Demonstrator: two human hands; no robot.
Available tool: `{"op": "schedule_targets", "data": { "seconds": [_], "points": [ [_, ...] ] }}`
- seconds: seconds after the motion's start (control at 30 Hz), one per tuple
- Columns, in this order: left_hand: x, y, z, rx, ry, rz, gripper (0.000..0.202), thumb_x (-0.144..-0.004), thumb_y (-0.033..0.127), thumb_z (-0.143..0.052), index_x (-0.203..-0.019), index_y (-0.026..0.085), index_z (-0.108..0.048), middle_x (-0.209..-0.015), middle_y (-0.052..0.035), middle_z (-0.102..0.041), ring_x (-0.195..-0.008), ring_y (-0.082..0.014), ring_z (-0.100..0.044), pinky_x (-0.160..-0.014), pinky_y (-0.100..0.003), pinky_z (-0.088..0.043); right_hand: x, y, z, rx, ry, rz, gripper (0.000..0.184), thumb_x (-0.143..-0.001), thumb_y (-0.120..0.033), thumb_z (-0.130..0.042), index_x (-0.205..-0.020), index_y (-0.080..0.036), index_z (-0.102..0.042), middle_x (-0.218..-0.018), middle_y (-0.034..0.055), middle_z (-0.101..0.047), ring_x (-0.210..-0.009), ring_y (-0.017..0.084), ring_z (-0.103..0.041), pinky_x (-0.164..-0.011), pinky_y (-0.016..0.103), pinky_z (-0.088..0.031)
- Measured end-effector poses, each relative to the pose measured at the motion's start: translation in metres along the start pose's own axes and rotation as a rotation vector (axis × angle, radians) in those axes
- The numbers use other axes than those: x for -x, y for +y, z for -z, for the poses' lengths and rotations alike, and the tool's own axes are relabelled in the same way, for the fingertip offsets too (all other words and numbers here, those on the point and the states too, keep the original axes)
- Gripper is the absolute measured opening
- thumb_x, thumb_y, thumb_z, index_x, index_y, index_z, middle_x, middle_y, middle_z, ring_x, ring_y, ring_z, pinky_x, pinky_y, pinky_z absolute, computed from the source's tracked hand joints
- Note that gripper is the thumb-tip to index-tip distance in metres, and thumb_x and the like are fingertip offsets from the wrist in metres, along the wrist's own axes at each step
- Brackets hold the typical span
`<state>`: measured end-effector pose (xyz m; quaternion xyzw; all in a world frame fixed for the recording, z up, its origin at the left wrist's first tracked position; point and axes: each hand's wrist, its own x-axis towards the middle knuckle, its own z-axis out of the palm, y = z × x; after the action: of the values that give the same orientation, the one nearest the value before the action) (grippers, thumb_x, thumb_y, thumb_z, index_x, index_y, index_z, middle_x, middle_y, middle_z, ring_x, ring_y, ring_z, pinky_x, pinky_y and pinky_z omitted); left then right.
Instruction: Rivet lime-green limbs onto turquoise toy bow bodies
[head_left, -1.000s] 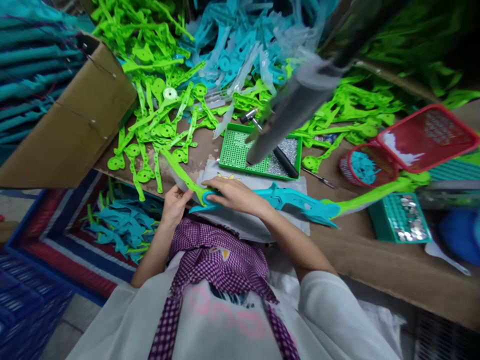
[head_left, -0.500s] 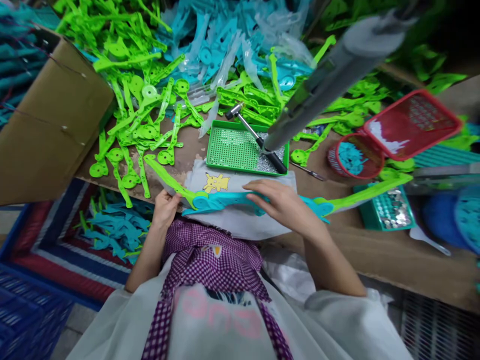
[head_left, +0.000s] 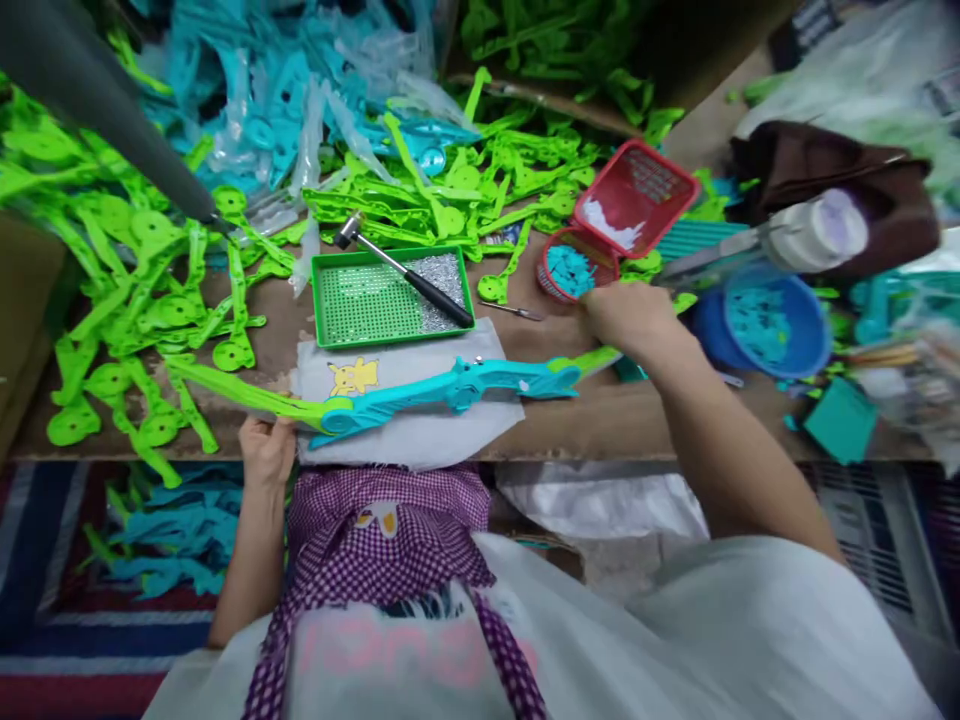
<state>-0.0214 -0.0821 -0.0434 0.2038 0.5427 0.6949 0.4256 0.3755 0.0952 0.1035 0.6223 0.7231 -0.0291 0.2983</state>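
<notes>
A long bow-shaped plastic toy part [head_left: 405, 395], blue in the middle with a lime-green arm at each end, lies across a white cloth [head_left: 480, 425] with a yellow cartoon figure. My left hand [head_left: 268, 450] is closed on its left green arm [head_left: 240, 388], thumb on the near edge. A small shiny metal piece [head_left: 478, 360] sits on top of the blue middle. My right hand [head_left: 630, 318] is over the right green arm's end, beside a round red basket [head_left: 553, 285] of small blue pieces. Its fingers point down and are hidden, as is most of a teal box [head_left: 630, 370] under it.
A hammer [head_left: 405, 268] lies across a green tray [head_left: 319, 300] holding small metal pins. Near it is a thin metal tool [head_left: 514, 311]. Lime-green arms [head_left: 172, 310] and blue parts [head_left: 277, 90] pile up behind. A blue bucket [head_left: 814, 335] stands right; a grey pole [head_left: 112, 110] hangs upper left.
My right hand has left the blue middle and moved right, over beside the red basket. My left hand keeps hold of the green arm. The view has swung right.
</notes>
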Motion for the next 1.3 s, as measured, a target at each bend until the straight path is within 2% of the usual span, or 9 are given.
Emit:
{"op": "schedule_targets", "data": {
  "seconds": [0.13, 0.33, 0.43, 0.53, 0.6, 0.67, 0.73, 0.9, 1.3],
  "points": [
    [0.010, 0.003, -0.005, -0.039, -0.009, -0.028, 0.052, -0.042, 0.045, -0.095, -0.078, 0.018, -0.071, -0.075, -0.0013, -0.072, -0.070, -0.0128, -0.068, -0.074, -0.024, -0.058, -0.020, -0.027, -0.019, -0.029, 0.005, 0.142, 0.040, -0.096, -0.025, -0.039, -0.130, -0.011, -0.055, -0.127, 0.0239, -0.062, -0.109, 0.033, -0.064, -0.072, 0.034, -0.042],
    [0.016, 0.007, -0.003, -0.095, -0.153, 0.024, 0.053, -0.043, 0.049, -0.094, -0.083, 0.020, -0.073, -0.083, -0.0052, -0.074, -0.074, -0.0192, -0.071, -0.075, -0.034, -0.060, -0.032, -0.042, -0.030, -0.011, 0.012, 0.160, 0.040, -0.096, -0.028, -0.036, -0.121, -0.006, -0.057, -0.121, 0.0249, -0.065, -0.107, 0.033, -0.064, -0.068, 0.034, -0.037],
    [0.011, 0.006, -0.005, -0.050, -0.160, 0.046, 0.051, -0.042, 0.046, -0.095, -0.081, 0.020, -0.074, -0.084, -0.0049, -0.074, -0.076, -0.0182, -0.071, -0.075, -0.031, -0.059, -0.011, -0.030, -0.015, -0.045, 0.110, -0.003, 0.043, -0.095, -0.033, -0.035, -0.119, -0.008, -0.060, -0.111, 0.0265, -0.069, -0.098, 0.036, -0.067, -0.065, 0.036, -0.035],
    [0.008, 0.006, -0.010, -0.034, -0.138, 0.055, 0.052, -0.039, 0.046, -0.096, -0.078, 0.021, -0.073, -0.082, -0.0041, -0.074, -0.076, -0.0173, -0.071, -0.074, -0.029, -0.058, 0.034, -0.036, 0.002, -0.235, 0.346, -0.109, 0.039, -0.094, -0.032, -0.035, -0.112, -0.013, -0.064, -0.085, 0.0199, -0.073, -0.076, 0.031, -0.068, -0.060, 0.035, -0.034],
    [0.008, 0.007, -0.012, -0.033, -0.122, 0.063, 0.054, -0.037, 0.048, -0.096, -0.077, 0.021, -0.073, -0.079, -0.0031, -0.073, -0.074, -0.0170, -0.070, -0.074, -0.030, -0.058, 0.062, -0.063, 0.006, -0.508, 0.491, 0.163, 0.035, -0.095, -0.036, -0.037, -0.106, -0.018, -0.065, -0.074, 0.0105, -0.071, -0.063, 0.023, -0.064, -0.057, 0.031, -0.038],
    [0.008, 0.009, -0.012, -0.047, -0.110, 0.064, 0.056, -0.035, 0.049, -0.096, -0.076, 0.020, -0.071, -0.077, -0.0022, -0.072, -0.072, -0.0167, -0.069, -0.073, -0.030, -0.058, 0.077, -0.105, 0.006, -0.684, 0.441, 0.652, 0.036, -0.099, -0.039, -0.035, -0.107, -0.023, -0.065, -0.078, 0.0057, -0.073, -0.066, 0.017, -0.064, -0.058, 0.027, -0.039],
    [0.009, 0.010, -0.011, -0.070, -0.107, 0.053, 0.057, -0.035, 0.049, -0.096, -0.077, 0.020, -0.070, -0.077, -0.0019, -0.071, -0.071, -0.0165, -0.069, -0.073, -0.030, -0.058, 0.077, -0.150, 0.003, -0.661, 0.348, 0.897, 0.037, -0.101, -0.037, -0.032, -0.108, -0.025, -0.066, -0.084, 0.0031, -0.075, -0.065, 0.014, -0.063, -0.055, 0.027, -0.033],
    [0.008, 0.012, -0.003, -0.111, -0.181, 0.026, 0.053, -0.042, 0.044, -0.095, -0.082, 0.020, -0.070, -0.080, -0.0032, -0.073, -0.076, -0.0181, -0.071, -0.073, -0.029, -0.058, 0.055, -0.208, 0.000, -0.565, 0.262, 0.931, 0.034, -0.101, -0.040, -0.037, -0.108, -0.027, -0.068, -0.100, 0.0016, -0.076, -0.063, 0.013, -0.059, -0.055, 0.030, -0.021],
    [0.007, 0.013, 0.001, -0.149, -0.256, 0.007, 0.050, -0.048, 0.045, -0.093, -0.084, 0.019, -0.071, -0.089, -0.0070, -0.075, -0.085, -0.0207, -0.072, -0.081, -0.033, -0.058, 0.048, -0.208, -0.001, -0.658, 0.242, 0.973, 0.032, -0.099, -0.036, -0.043, -0.112, -0.026, -0.070, -0.095, 0.0015, -0.078, -0.067, 0.014, -0.062, -0.059, 0.029, -0.026]
  ]
}}
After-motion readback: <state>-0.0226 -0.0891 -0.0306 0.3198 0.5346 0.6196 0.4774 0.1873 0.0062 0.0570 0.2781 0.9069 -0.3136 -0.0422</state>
